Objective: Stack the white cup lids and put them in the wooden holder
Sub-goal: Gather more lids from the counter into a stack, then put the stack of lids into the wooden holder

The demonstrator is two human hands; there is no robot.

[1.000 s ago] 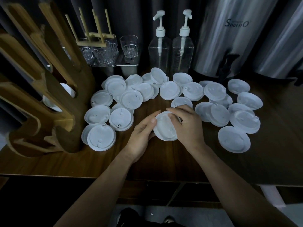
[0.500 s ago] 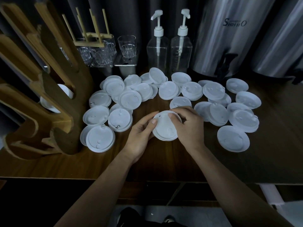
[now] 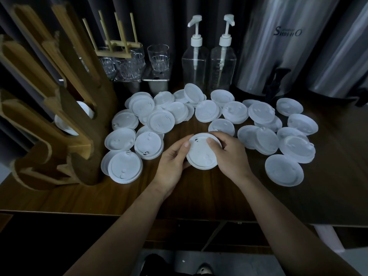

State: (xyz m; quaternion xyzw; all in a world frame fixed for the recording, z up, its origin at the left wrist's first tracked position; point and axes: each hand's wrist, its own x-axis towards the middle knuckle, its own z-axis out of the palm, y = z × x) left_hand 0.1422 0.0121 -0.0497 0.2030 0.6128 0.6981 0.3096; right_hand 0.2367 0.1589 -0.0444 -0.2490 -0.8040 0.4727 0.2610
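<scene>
We see a round white plastic cup lid (image 3: 200, 156) held between both hands, just over the dark brown wooden table (image 3: 179, 198) and near its front edge. The lid is tilted a little toward the camera, with its small drinking hole on the far side. Whether it is one lid or several nested together, we cannot tell. The left hand (image 3: 171, 166) grips the left rim of the lid: the thumb lies on top and the fingers are curled below it. The right hand (image 3: 232, 156) grips the right rim, with the thumb pressed on the top face and the fingers wrapped around the far edge.

Around the hands, many loose white lids (image 3: 125, 168) lie on the table in a wide arc from the left side to the right side. Some overlap each other and some lie alone. At the left stands a tall wooden holder (image 3: 103, 116) with slanted slots, and we see a white lid (image 3: 63, 124) already inside one of its lower slots. Along the back there are clear drinking glasses (image 3: 158, 56) with a small rack of thin wooden sticks (image 3: 114, 53) among them, two clear pump bottles (image 3: 195, 62) with white heads, and a large steel urn (image 3: 278, 48) with a black tap.
</scene>
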